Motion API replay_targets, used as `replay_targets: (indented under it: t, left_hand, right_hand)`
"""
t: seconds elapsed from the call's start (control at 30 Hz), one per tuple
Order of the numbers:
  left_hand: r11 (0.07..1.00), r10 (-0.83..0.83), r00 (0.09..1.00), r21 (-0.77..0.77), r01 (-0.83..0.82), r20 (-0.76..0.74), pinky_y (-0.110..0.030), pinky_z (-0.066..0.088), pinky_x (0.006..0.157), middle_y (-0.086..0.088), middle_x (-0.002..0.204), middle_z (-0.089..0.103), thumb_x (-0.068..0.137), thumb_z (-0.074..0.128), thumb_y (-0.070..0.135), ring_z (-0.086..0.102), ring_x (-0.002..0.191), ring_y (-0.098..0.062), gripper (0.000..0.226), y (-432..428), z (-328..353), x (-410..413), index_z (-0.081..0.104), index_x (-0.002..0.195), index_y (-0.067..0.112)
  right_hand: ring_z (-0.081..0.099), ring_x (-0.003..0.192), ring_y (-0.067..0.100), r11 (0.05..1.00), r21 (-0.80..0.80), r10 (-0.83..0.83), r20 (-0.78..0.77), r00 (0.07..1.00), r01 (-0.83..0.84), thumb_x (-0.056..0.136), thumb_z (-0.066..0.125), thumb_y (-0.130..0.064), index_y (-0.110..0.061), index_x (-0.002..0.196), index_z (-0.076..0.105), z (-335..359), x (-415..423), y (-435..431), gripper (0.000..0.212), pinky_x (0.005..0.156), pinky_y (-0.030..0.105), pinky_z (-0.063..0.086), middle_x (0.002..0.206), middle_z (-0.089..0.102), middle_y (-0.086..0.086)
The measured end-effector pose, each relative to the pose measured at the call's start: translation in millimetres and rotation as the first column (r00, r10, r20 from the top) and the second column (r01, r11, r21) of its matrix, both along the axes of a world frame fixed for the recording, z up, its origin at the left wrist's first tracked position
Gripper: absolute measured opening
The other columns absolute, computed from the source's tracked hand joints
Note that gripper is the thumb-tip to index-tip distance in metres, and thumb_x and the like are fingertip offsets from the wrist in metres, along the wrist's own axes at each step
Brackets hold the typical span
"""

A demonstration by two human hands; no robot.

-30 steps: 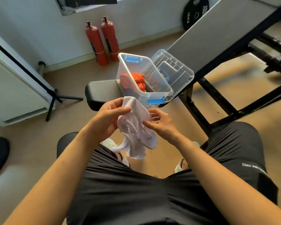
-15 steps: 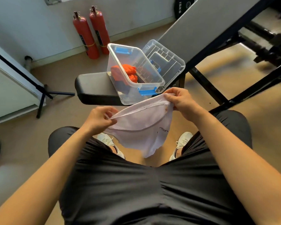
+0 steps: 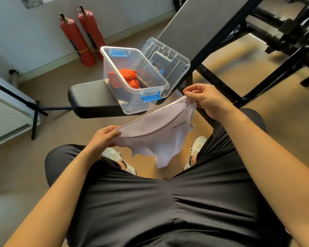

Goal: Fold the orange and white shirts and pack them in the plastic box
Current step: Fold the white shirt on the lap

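The white shirt (image 3: pixel 159 138) hangs spread between both hands above my knees, with dark lettering near its right side. My left hand (image 3: pixel 103 138) pinches its left corner. My right hand (image 3: pixel 206 98) grips the right corner, higher up and close to the box. The clear plastic box (image 3: pixel 127 104) with blue latches stands on the black bench pad (image 3: pixel 89 98) in front of me. The orange shirt (image 3: pixel 127 78) lies bunched inside it. The box's clear lid (image 3: pixel 168 56) leans against its far right side.
Two red fire extinguishers (image 3: pixel 80 34) stand against the wall at the back left. A grey inclined bench board (image 3: pixel 203 24) on a black metal frame (image 3: pixel 253 68) rises at the right. A black stand leg (image 3: pixel 34 111) crosses the floor at the left. My white shoes (image 3: pixel 196 148) rest below the shirt.
The white shirt went from a bunch held close between both hands to a cloth stretched wide. My right hand moved up and right, my left hand down and left.
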State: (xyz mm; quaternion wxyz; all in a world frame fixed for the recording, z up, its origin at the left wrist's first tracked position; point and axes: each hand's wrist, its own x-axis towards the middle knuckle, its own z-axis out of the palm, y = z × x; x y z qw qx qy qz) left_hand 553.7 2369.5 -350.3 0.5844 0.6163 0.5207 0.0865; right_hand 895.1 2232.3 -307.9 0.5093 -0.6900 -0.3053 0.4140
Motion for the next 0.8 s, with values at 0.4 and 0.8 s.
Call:
replay_targets:
  t: [0.4,0.8]
  left_hand:
    - [0.982,-0.05,0.999,0.184,0.046,0.021,-0.021,0.06,0.074,-0.009,0.107,0.075,0.078,0.08,-0.004,0.075,0.093,-0.017,0.044,8,6,-16,0.071,0.118,0.013]
    - [0.874,0.106,0.92,0.407,-0.267,0.376,-0.019,0.057,0.081,0.006,0.1,0.07,0.082,0.076,0.031,0.066,0.093,-0.011,0.002,34,58,-21,0.076,0.081,0.032]
  right_hand:
    - [0.057,0.111,0.021,0.969,-0.174,0.238,0.486,0.841,-0.173,0.09,0.073,-0.012,-0.017,0.122,0.066,-11,6,0,0.033,0.087,0.028,0.056,0.121,0.063,0.003]
    - [0.07,0.086,0.012,0.964,0.207,0.122,0.206,0.971,-0.165,0.079,0.077,-0.035,-0.02,0.087,0.076,32,22,-4,0.018,0.08,0.028,0.06,0.088,0.071,-0.001]
